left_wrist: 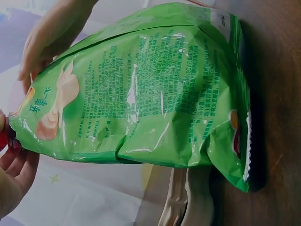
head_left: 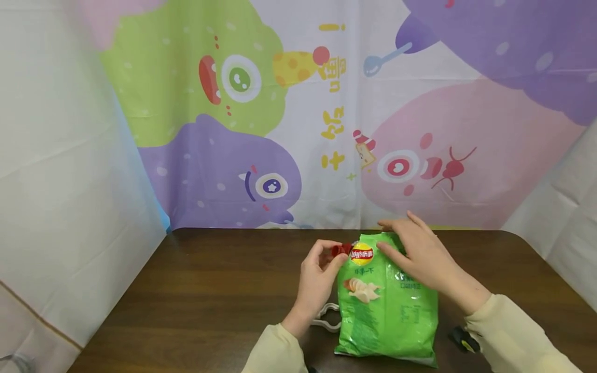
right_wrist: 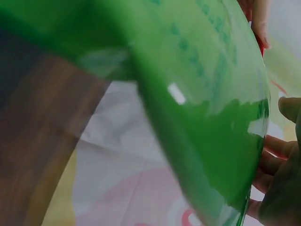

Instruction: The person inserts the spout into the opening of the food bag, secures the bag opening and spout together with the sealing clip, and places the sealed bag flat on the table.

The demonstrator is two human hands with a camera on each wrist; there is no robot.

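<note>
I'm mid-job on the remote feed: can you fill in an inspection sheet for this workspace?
Surface: brown wood-look table.
Job's things: green chip bag; red object at its top left corner, mostly hidden by fingers.
Clutter: pale looped object left of the bag, partly hidden; black-and-yellow item by the right sleeve, unidentifiable.
Hands: left hand pinches the red object; right hand touches the bag's upper right.
Cables: nothing seen.
Surroundings: cartoon-print curtain behind; pale cloth at both sides.
</note>
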